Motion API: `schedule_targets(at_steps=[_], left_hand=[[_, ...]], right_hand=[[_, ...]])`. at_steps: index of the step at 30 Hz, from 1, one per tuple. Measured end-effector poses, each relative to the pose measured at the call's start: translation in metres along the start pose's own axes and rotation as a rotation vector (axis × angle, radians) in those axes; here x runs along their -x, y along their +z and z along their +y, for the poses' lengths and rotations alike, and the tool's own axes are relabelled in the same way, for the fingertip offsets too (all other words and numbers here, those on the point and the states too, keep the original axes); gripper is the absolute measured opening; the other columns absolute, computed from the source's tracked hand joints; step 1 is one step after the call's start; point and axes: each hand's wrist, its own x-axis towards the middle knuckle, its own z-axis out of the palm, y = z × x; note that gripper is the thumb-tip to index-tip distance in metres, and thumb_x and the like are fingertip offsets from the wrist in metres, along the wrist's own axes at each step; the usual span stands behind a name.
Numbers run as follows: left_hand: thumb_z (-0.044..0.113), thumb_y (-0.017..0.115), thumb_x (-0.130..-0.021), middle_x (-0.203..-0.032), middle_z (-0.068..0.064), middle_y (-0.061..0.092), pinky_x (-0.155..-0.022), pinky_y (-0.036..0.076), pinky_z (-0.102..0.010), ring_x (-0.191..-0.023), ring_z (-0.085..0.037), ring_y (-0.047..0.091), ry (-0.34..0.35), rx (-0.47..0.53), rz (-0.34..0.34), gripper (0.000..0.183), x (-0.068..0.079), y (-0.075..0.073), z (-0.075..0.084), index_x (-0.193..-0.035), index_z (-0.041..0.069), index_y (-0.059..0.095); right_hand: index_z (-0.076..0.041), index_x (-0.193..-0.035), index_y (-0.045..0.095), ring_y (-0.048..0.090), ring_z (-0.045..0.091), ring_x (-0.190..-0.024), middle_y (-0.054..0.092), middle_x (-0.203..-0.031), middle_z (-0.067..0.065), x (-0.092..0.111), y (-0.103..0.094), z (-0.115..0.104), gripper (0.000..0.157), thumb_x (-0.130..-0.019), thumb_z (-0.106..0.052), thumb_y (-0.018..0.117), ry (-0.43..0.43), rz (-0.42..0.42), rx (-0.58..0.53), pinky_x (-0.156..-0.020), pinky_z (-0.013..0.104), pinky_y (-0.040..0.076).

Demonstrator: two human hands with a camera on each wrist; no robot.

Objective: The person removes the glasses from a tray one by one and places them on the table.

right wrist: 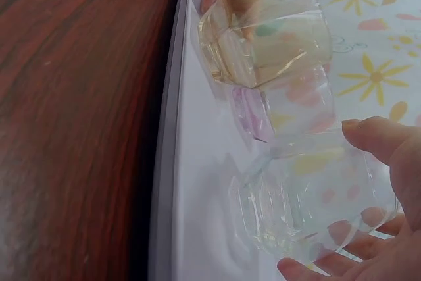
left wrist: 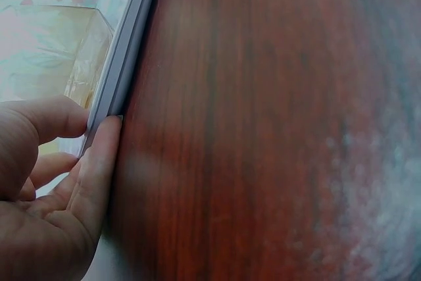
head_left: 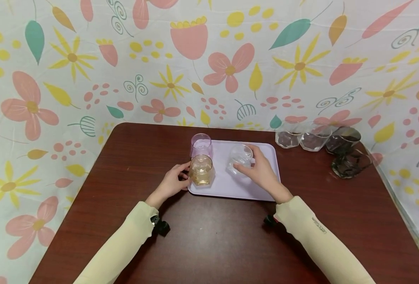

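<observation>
My right hand (head_left: 260,169) grips a clear drinking glass (right wrist: 309,195) by its side, thumb across from the fingers. The glass is upright, its base close over the right half of a pale lilac tray (head_left: 227,191). At the tray's left edge, my left hand (head_left: 172,181) pinches the rim; its fingers (left wrist: 102,156) lie on both sides of the edge in the left wrist view. Just beside that hand, an amber-tinted glass (head_left: 201,171) stands on the tray. Behind it is a pink-purple glass (head_left: 201,145), partly covered by the amber one in the head view.
Toward the back right of the dark wooden table (head_left: 209,236), two clear glasses (head_left: 313,140) stand beside a dark grey glass (head_left: 342,141). Another dark glass (head_left: 349,163) is in front of that one. A flower-patterned cloth (head_left: 230,79) hangs behind the table.
</observation>
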Motion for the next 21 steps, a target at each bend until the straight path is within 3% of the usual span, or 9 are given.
schedule_targets(at_steps=[16,21], left_hand=[[-0.007,0.071,-0.086,-0.127,-0.024,0.057,-0.061,0.067,-0.035,-0.099,-0.032,0.064,0.004,-0.007,-0.007,0.068,0.001,0.000,-0.001,-0.151,-0.003,0.050],[-0.007,0.071,-0.087,-0.127,-0.024,0.057,-0.061,0.067,-0.035,-0.099,-0.032,0.064,0.002,-0.007,-0.004,0.068,0.000,0.000,-0.001,-0.151,-0.002,0.050]], right_hand=[[0.003,-0.147,0.044,0.050,0.041,-0.134,0.051,-0.146,0.025,0.033,-0.039,0.018,0.077,-0.087,-0.022,0.084,-0.030,0.123,0.050,-0.107,0.059,0.052],[0.002,-0.148,0.042,0.061,0.042,-0.120,0.054,-0.140,0.026,0.043,-0.055,0.024,0.076,-0.090,-0.024,0.083,-0.016,0.151,0.057,-0.101,0.058,0.055]])
